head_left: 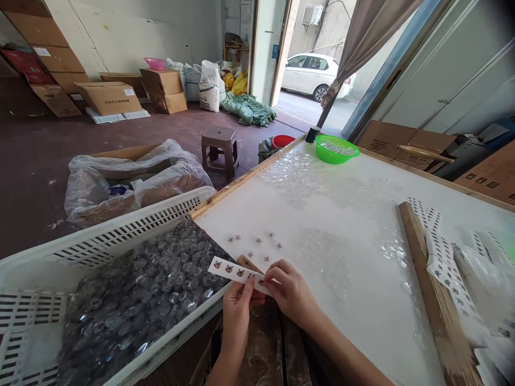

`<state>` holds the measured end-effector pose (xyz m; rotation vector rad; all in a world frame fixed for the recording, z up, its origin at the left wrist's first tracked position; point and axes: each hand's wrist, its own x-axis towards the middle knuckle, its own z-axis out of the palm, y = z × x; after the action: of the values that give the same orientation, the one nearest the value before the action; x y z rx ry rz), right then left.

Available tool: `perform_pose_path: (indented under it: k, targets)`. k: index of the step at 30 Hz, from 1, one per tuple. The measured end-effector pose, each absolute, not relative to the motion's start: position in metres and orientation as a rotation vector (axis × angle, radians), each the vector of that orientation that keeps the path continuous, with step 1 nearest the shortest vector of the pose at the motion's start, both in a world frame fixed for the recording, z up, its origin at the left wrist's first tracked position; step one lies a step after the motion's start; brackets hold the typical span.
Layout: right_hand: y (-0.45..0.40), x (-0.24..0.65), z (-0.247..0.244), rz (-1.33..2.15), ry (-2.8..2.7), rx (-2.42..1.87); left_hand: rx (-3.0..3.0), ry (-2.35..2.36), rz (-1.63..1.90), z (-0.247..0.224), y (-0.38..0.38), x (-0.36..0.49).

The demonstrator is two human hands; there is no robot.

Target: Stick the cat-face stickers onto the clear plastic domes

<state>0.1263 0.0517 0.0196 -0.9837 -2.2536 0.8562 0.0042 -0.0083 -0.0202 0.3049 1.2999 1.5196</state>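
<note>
A white strip of cat-face stickers (pixel 229 269) is held at the table's near edge. My left hand (pixel 238 305) pinches it from below, thumb on top. My right hand (pixel 287 289) has its fingertips closed at the strip's right end; whether a single sticker is between them I cannot make out. Just beyond the strip, several small clear pieces with cat faces (pixel 258 241) lie on the white tabletop (pixel 237 209). Part of a wooden piece (pixel 247 264) shows behind the strip.
A white plastic crate (pixel 132 230) full of clear round pieces (pixel 161 284) stands at left. Clear discs (pixel 293 171) spread across the table. A green bowl (pixel 336 155) sits at the far corner. At right, a wooden bar (pixel 430 289) lies beside sticker sheets (pixel 446 268). A stool (pixel 219 145) stands beyond.
</note>
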Motion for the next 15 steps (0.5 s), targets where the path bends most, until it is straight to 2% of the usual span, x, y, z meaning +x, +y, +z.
perform_pose_path:
  k: [3,7,15]
  targets:
    - [0.071,0.136,0.018,1.001,-2.036,-1.123,0.262,1.293,1.520,-0.021,-0.007,0.004]
    - [0.114,0.163,0.010,0.992,-1.827,-1.482,0.221,1.286,1.504,-0.015,-0.006,0.002]
    - [0.136,0.179,-0.011,0.950,-1.924,-1.730,0.253,1.264,1.485,-0.012,-0.006,0.000]
